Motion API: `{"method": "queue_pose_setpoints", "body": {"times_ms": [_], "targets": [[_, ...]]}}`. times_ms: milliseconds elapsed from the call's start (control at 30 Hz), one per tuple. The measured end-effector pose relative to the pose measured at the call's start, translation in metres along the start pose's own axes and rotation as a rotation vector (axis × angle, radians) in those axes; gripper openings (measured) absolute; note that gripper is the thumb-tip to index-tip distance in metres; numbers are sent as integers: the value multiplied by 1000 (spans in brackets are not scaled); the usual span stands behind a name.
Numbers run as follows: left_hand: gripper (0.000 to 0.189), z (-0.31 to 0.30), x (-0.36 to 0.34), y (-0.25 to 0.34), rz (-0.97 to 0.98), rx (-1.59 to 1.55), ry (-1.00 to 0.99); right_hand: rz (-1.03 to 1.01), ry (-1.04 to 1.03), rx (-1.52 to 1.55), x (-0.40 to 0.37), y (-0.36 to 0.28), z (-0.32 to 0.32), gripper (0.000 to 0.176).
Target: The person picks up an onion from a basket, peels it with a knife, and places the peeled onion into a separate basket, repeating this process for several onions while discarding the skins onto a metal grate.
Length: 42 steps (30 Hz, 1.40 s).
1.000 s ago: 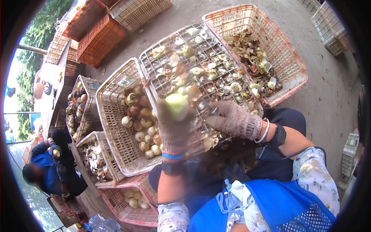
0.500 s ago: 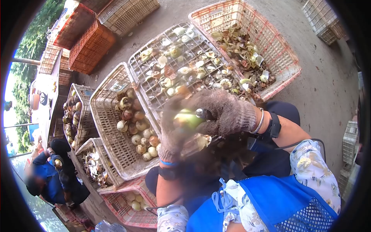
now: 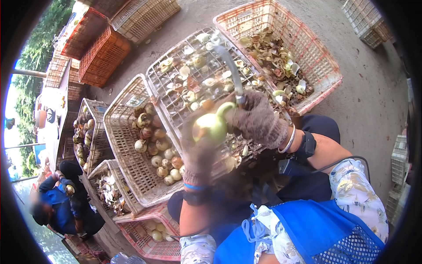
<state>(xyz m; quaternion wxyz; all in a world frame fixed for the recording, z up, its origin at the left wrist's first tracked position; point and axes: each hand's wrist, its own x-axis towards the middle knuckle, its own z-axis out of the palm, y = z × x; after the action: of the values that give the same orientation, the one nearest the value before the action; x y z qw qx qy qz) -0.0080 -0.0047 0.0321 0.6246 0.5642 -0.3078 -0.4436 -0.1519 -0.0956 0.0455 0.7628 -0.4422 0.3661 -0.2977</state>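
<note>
Gripping a pale green onion (image 3: 209, 128) above a scrap-strewn grid (image 3: 169, 86), blurred left hand (image 3: 198, 147) curled around it, right hand (image 3: 259, 119) closed on a knife (image 3: 235, 74), a green strip (image 3: 223, 107) curving from onion toward right hand.

Pale grn onion (image 3: 211, 128) w/ curled strip (image 3: 226, 106), knife (image 3: 232, 66) nr it

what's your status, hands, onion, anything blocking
Left hand holding onion. Right hand gripping knife. Green strip curling from onion toward right hand. No obstruction seen.
</note>
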Motion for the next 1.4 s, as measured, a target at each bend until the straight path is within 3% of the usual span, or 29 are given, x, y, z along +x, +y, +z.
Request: {"method": "queue_pose_setpoints", "body": {"times_ms": [33,100,167,233,300,367,433,467,500,533,567,600,633,667,700,733,767,833,933,967,1033,1067,1167,1233,1300,1333,1400], "targets": [[32,1,-1,-1,3,0,5,-37,106,30,5,-4,5,16],[73,0,-1,-1,-140,-247,-43,-112,85,-91,15,-7,-5,18],[71,-6,1,-1,-232,-254,-51,-134,85,-58,17,3,-2,19],[69,-11,9,-10,-46,-318,-254,-153,93,-25,16,6,-3,19],[70,-13,6,-12,-89,-281,-220,-210,61,-309,10,5,-4,25],[70,-15,5,-11,-117,-36,-114,-270,95,-330,12,14,-3,23],[66,-15,5,-10,-123,-37,-81,-496,-42,-387,12,14,0,22],[62,-14,4,-10,-131,-39,-51,-391,-77,-165,6,13,5,21],[57,-14,4,-10,-137,-41,-21,-391,-75,-164,5,6,2,21],[56,-16,4,-15,-178,-283,3,-259,-13,-80,9,-4,-5,22],[56,-19,3,-16,-176,-282,7,-127,45,3,15,-11,-11,23],[57,-19,3,-13,-213,-493,-3,-275,148,-236,28,-16,-16,38],[58,-21,3,-10,-247,-701,-17,-279,142,-234,30,-21,-19,38],[59,-16,5,-13,25,82,35,-449,191,-513,30,-27,-21,47],[59,-17,7,-12,30,85,36,-618,240,-794,30,-31,-23,56],[59,-18,7,-13,-42,-314,50,-686,219,-789,31,-20,-25,71],[58,-18,7,-16,-117,-718,63,-684,214,-796,25,-14,-22,71],[55,-15,4,-20,-86,-703,66,-332,-165,-361,5,-11,-1,67],[55,-14,3,-31,223,219,44,-417,-247,-604,0,-6,7,54],[55,-15,3,-36,225,216,42,-418,-245,-607,0,-7,6,54],[55,-4,1,-21,96,-146,130,-389,-277,-647,3,-9,6,48],[54,3,-2,-5,24,-188,64,-432,-229,-621,3,-5,8,41],[52,5,-1,-6,-46,-215,75,-393,-194,-772,2,-10,9,35],[50,2,2,-19,-56,-109,125,-443,-171,-768,6,-2,5,33],[51,1,2,-25,19,111,52,-538,-115,-810,8,6,1,31],[54,8,-2,-18,-33,-224,52,-539,-106,-807,10,5,-1,31],[51,6,-8,-16,-89,-292,8,-241,-30,-744,16,2,-7,22]]}}
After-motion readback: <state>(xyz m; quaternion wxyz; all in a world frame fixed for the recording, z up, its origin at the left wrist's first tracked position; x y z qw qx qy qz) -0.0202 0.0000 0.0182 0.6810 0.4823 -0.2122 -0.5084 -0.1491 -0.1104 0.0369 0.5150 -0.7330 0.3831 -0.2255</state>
